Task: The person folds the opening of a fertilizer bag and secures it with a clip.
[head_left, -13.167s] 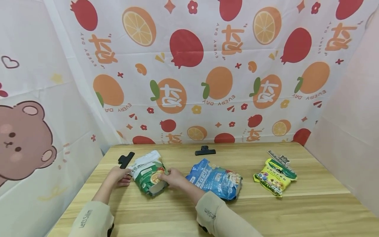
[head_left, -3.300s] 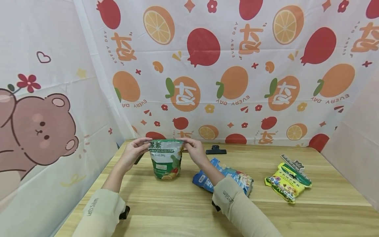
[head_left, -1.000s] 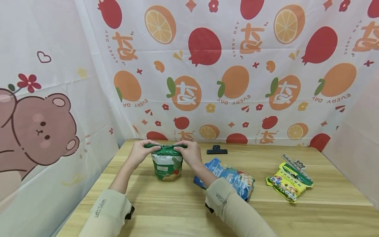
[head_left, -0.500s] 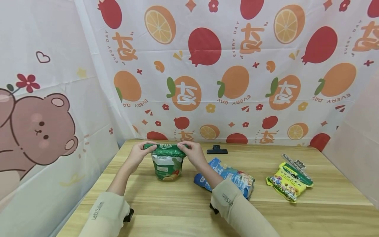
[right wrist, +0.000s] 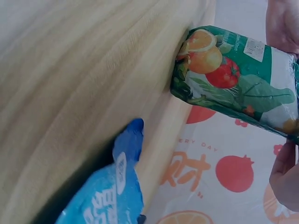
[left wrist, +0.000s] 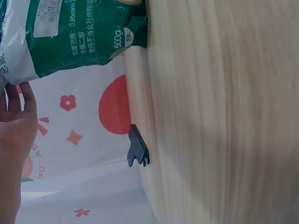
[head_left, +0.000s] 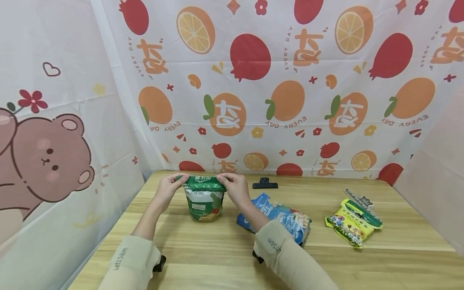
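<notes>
A green and white plastic bag [head_left: 202, 203] with printed fruit and vegetables stands upright on the wooden table, its top edge folded over towards me. At its top left corner, my left hand [head_left: 168, 191] pinches the fold between thumb and fingers. My right hand [head_left: 235, 189] pinches the right end of the same fold. From the left wrist view, the bag's lower part [left wrist: 88, 32] reaches the table, with fingertips at its upper side. A black clip [left wrist: 138, 147] lies near the table edge there. The right wrist view shows the bag's printed front [right wrist: 229, 74].
A blue bag [head_left: 290, 221] lies right of the green bag, partly under my right forearm. Behind it rests another black clip [head_left: 265, 184]. Farther right is a yellow and green bag [head_left: 353, 225], with a clip bearing ruler-like marks [head_left: 362, 199] at its top. A printed cloth [head_left: 250, 129] hangs behind the table.
The green bag first lay flat, then was stood upright with both hands at its top. Its top has since been folded down. Lately the thumbs have shifted outwards along the fold.
</notes>
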`<act>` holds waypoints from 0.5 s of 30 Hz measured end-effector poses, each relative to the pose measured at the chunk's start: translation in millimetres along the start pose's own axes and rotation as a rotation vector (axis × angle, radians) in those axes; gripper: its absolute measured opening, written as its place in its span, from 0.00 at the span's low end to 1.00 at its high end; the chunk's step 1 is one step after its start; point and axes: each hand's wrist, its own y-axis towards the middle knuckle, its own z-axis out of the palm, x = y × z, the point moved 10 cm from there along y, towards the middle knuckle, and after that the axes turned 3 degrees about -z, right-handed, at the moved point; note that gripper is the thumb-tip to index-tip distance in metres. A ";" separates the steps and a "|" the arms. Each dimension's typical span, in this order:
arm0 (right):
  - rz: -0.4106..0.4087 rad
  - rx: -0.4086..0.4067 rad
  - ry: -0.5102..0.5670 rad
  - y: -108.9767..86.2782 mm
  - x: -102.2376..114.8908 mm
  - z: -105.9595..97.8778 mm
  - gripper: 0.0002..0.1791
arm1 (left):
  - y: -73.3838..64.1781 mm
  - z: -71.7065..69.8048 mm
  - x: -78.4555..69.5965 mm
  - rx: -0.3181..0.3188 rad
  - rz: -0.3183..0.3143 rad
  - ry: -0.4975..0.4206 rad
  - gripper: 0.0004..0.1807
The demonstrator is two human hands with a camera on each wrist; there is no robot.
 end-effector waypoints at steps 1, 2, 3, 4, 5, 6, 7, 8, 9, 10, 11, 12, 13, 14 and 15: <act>0.000 0.003 -0.012 0.2 1.3 0.5 0.10 | -0.3 -0.4 -0.9 0.005 0.002 0.001 0.06; 0.007 0.009 -0.022 0.3 2.2 1.3 0.09 | -0.3 -0.9 -1.8 0.011 0.003 0.005 0.07; 0.012 0.018 -0.034 0.4 3.3 2.0 0.09 | -0.6 -1.5 -3.1 0.016 0.004 0.019 0.08; 0.023 0.030 -0.046 0.5 3.8 3.1 0.09 | -0.8 -1.7 -5.0 0.023 0.006 0.038 0.10; 0.030 0.048 -0.062 0.7 4.9 4.6 0.09 | -0.9 -1.6 -7.3 0.030 0.011 0.063 0.12; 0.035 0.069 -0.077 1.0 6.0 6.3 0.09 | -1.1 -0.9 -10.5 0.038 0.019 0.104 0.14; 0.038 0.090 -0.090 1.3 7.2 8.2 0.08 | -0.9 0.4 -13.7 0.048 0.027 0.143 0.16; 0.038 0.109 -0.108 1.5 8.4 9.8 0.08 | -0.5 2.5 -17.0 0.062 0.036 0.186 0.18; 0.039 0.126 -0.124 1.7 9.3 11.4 0.08 | -0.2 5.4 -20.6 0.076 0.044 0.226 0.19; 0.038 0.140 -0.136 2.0 10.1 13.0 0.08 | 0.1 9.2 -23.9 0.097 0.054 0.257 0.19; 0.032 0.150 -0.147 2.1 11.1 14.2 0.08 | 0.6 12.9 -26.5 0.117 0.061 0.279 0.20; 0.029 0.154 -0.153 2.2 11.6 15.0 0.09 | 1.0 16.0 -28.4 0.132 0.064 0.297 0.20; 0.026 0.153 -0.159 2.3 11.8 15.5 0.09 | 1.7 18.4 -29.8 0.141 0.067 0.301 0.20; 0.020 0.149 -0.165 2.5 12.1 16.1 0.09 | 2.1 20.3 -31.1 0.144 0.073 0.308 0.19; 0.014 0.143 -0.169 2.8 11.6 16.5 0.09 | 2.4 20.9 -31.5 0.139 0.074 0.312 0.18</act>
